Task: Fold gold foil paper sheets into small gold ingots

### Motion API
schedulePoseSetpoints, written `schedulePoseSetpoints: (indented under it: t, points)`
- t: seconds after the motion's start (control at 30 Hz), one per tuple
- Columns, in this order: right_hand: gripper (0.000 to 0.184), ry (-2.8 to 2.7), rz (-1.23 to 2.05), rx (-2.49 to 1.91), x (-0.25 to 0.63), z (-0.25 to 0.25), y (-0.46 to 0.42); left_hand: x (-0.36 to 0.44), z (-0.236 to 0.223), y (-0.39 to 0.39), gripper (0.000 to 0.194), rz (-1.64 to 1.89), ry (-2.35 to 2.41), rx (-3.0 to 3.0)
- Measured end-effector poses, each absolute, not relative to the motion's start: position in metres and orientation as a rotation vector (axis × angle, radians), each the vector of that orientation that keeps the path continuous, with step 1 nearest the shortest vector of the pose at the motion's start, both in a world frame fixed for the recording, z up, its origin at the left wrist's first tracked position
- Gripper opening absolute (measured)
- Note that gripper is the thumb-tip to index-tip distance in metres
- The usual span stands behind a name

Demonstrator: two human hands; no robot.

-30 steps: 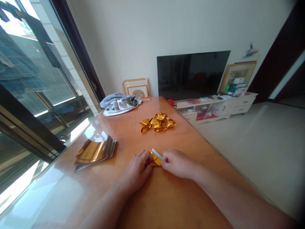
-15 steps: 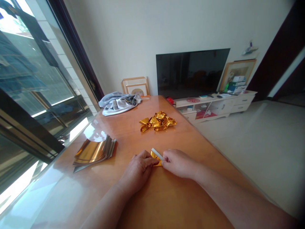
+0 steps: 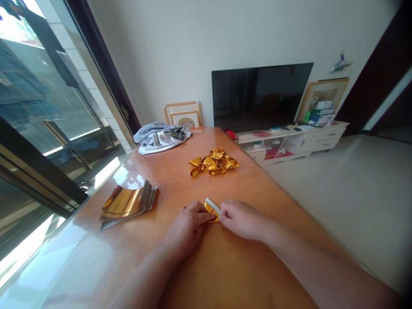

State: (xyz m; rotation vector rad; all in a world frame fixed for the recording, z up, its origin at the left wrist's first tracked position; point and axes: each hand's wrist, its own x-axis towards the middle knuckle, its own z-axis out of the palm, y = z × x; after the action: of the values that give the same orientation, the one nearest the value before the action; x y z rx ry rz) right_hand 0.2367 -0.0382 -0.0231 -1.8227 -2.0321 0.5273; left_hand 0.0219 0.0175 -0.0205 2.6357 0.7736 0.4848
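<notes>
Gold foil (image 3: 211, 211) creased between fingers (image 3: 226, 213)

A folded foil piece (image 3: 210, 210) is held between the left hand (image 3: 186, 227) and the right hand (image 3: 242, 220), above the worktop (image 3: 225, 274). A stack of foil sheets (image 3: 128, 204) is placed at ten o'clock from the hands, a crumpled foil pile (image 3: 214, 162) at twelve o'clock, and a cloth bundle (image 3: 161, 139) at eleven o'clock, further off. A low cabinet (image 3: 289, 145) is positioned beyond the worktop at one o'clock.

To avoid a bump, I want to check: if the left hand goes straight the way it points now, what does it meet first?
The left hand would probably meet the small folded gold foil first; its fingertips seem to touch it. The right hand lies just beyond.
</notes>
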Motion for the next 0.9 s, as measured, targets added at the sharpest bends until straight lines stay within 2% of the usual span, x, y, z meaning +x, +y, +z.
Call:
schedulePoseSetpoints:
  t: [0.9]
  points:
    - [0.015,-2.063,0.520,-1.942,0.230,-0.008,-0.042,0.023,-0.017,0.018,0.034,0.428,0.733,2.722]
